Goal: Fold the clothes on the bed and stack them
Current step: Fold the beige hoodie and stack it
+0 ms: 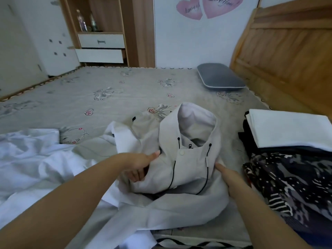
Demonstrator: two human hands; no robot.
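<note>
Both hands grip the pale grey hoodie [186, 159] mid-bed: our left hand [140, 164] pinches its left edge, thumb on top and fingers curled under; our right hand [228, 175] is at its right edge, fingers tucked beneath, so we cannot tell its grip. Hood points away, black drawcords showing. White cloth [32, 159] lies crumpled left. Folded stack [287, 130] sits right, by patterned dark garment [291, 186]. Grey pillow [220, 77] far back on bed [89, 97].

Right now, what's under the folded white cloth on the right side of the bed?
The folded white cloth tops a stack. Beneath it a dark garment shows at the left edge, and a black-and-white patterned garment spreads out nearer the camera. How many layers lie beneath is covered.
</note>
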